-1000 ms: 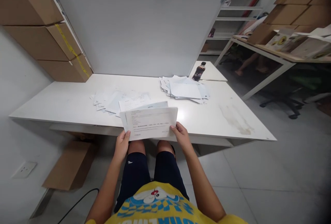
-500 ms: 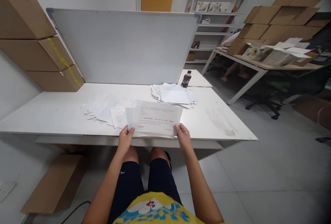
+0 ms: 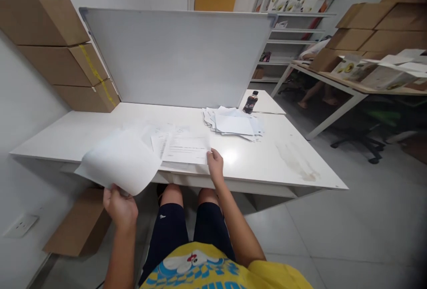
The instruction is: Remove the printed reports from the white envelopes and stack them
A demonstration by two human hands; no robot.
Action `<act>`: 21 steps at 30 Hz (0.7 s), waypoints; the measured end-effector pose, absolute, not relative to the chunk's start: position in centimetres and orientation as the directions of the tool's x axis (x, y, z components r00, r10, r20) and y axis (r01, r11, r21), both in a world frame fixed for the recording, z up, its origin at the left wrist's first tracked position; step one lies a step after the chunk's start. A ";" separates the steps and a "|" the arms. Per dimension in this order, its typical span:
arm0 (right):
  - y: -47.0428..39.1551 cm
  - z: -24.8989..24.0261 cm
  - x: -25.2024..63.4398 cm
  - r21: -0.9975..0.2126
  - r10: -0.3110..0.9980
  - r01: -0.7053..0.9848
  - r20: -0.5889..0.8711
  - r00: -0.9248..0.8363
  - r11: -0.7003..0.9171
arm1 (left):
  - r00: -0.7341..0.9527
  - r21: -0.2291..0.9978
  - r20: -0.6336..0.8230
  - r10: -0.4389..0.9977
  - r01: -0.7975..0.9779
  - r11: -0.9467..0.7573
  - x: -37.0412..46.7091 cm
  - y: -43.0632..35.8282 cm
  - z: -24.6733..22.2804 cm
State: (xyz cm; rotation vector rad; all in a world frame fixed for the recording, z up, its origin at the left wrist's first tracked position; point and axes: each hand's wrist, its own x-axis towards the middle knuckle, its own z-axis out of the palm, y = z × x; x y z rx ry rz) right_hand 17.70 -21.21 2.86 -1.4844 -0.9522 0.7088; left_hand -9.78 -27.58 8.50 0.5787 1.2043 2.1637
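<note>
Nearest: yellow shirt (image 3: 196,266) and dark shorts (image 3: 170,226), wearer at the desk's near side. Left hand (image 3: 120,206) is out past the desk's front edge, fingers closed on the near edge of a pale sheet (image 3: 122,162). That sheet is bowed, tilted, and overlaps the left part of the front edge (no print readable on the side facing up). Can't tell if it's one sheet or several.

Right hand (image 3: 215,164) is over the front edge, thumb and fingers pinched narrow on the right side of a printed sheet (image 3: 187,150). Printed side faces the wearer; can't tell whether its far part touches the desktop. A cardboard box (image 3: 78,226) sits on the floor, low left.

White desk (image 3: 253,160) carries the rest. Loose papers (image 3: 158,142) are spread just beyond the two held sheets, partly hidden by them. Messy paper pile (image 3: 233,124) lies farther back, right of centre, edges fanned out. Dark smudge (image 3: 296,160) on the desktop at right.

Behind the pile, a dark soda bottle (image 3: 251,102) stands upright, black cap on. Whiteboard (image 3: 180,58) stands along the back of the desk; stacked cartons (image 3: 63,66) at its left end.

Farther right: wheeled chair (image 3: 362,140), second table (image 3: 350,86) with boxes, and another person's bare legs (image 3: 312,93) beneath it. Shelf rack (image 3: 293,14) and orange door (image 3: 216,0) at the back.
</note>
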 end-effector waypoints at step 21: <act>-30.2 7.9 26.5 -0.959 0.964 -0.229 0.112 0.240 0.168 | -0.026 0.791 0.504 0.863 0.416 -0.449 5.3 -21.8 4.5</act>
